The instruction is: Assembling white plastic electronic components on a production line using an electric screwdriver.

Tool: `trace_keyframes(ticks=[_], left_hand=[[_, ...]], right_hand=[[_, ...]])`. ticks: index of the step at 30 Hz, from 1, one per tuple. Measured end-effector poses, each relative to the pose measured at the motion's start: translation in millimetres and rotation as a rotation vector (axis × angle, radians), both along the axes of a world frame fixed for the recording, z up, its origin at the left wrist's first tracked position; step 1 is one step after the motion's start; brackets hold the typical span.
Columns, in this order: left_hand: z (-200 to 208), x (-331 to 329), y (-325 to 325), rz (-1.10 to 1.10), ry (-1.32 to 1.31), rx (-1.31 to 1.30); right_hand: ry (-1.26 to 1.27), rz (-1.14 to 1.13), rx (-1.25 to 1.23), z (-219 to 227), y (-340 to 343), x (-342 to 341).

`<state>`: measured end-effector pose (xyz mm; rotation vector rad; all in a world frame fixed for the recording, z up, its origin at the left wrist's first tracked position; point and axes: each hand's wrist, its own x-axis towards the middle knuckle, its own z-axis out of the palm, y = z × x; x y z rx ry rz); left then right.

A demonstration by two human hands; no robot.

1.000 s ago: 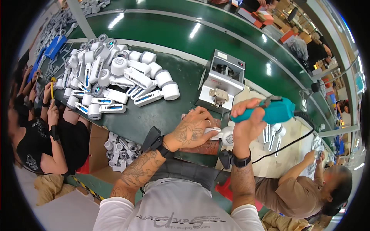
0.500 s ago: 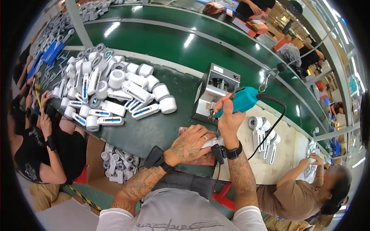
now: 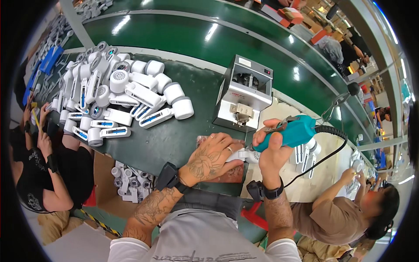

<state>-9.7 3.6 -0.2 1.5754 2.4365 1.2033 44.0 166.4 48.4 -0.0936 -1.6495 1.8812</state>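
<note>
My right hand [image 3: 275, 150] is wrapped around a teal electric screwdriver [image 3: 293, 133], which lies nearly level with its tip pointing left. That tip is close to the right end of a white handheld device with a round head [image 3: 240, 154]; whether they touch I cannot tell. My left hand [image 3: 209, 158] holds this device down, fingers curled over it and covering much of its body. Under the device and hand lies a reddish-brown mat [image 3: 231, 174]. A black coiled cable [image 3: 334, 130] leaves the screwdriver's back end, near a metal hanging hook [image 3: 330, 111].
Just beyond my hands stands a grey screw feeder machine [image 3: 244, 94]. A heap of white devices [image 3: 126, 91] covers the bench at left; several more [image 3: 305, 153] lie at right. A box of devices [image 3: 109, 183] sits low at left. Co-workers sit on both sides; a green conveyor [image 3: 174, 32] runs behind.
My right hand has brought the screwdriver down toward the white device and tilted it flatter. My left hand stays on the device. The whole view has shifted slightly.
</note>
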Motion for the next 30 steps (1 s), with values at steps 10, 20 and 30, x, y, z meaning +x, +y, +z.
trace_keyframes(ticks=[10,20,30], left_hand=[[9,1,3,-0.017,0.059,-0.022],[16,6,6,0.007,0.080,-0.137],[23,4,4,-0.001,0.035,-0.088]], right_hand=[[-0.027,-0.003,-0.022,-21,-3,2],[-0.146,0.082,-0.034,-13,3,8],[-0.081,-0.061,0.018,26,15,13]])
